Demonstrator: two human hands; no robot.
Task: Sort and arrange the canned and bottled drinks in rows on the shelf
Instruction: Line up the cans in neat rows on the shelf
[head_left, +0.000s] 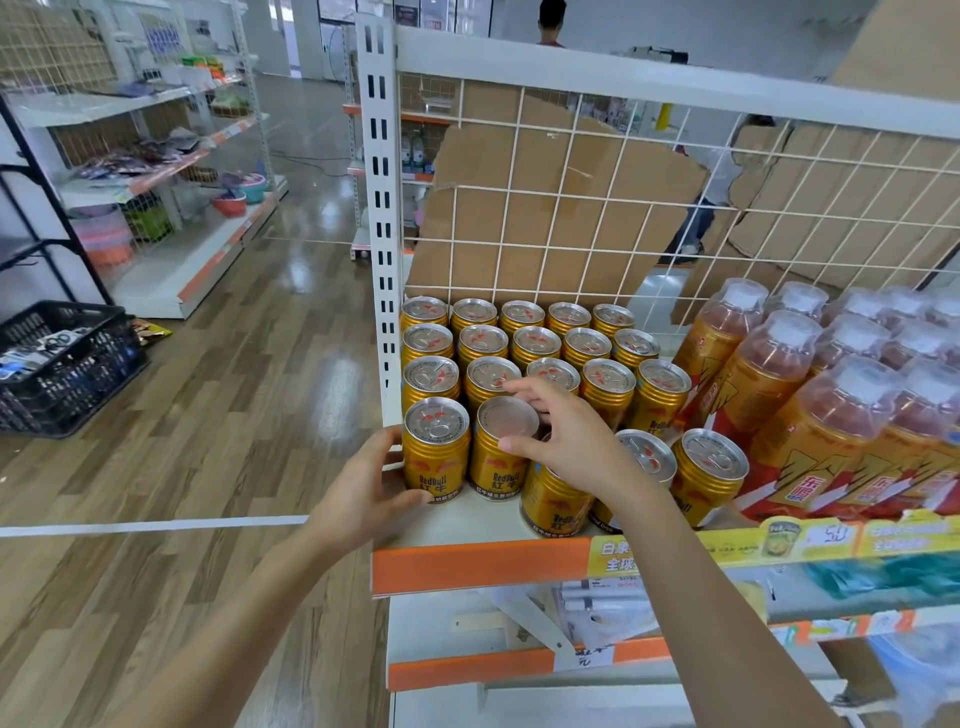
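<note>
Gold Red Bull cans (535, 343) stand in tidy rows at the left end of the white shelf (467, 564). My left hand (363, 483) grips the front-left can (435, 452) from its left side. My right hand (566, 436) pinches the top rim of the plain-topped can (501, 457) beside it, thumb near and fingers far. Three more cans stand loosely at the front: one (553, 506) under my right wrist, one (647, 457) and one (711, 467). Orange tea bottles (779, 374) with clear caps fill the shelf's right side.
A white slotted post (382, 208) bounds the shelf's left end. A wire grid with cardboard (545, 208) backs it, and a person (717, 192) stands behind. On the wood floor at left sits a black crate (62, 364). Other stocked shelves (156, 171) stand beyond it.
</note>
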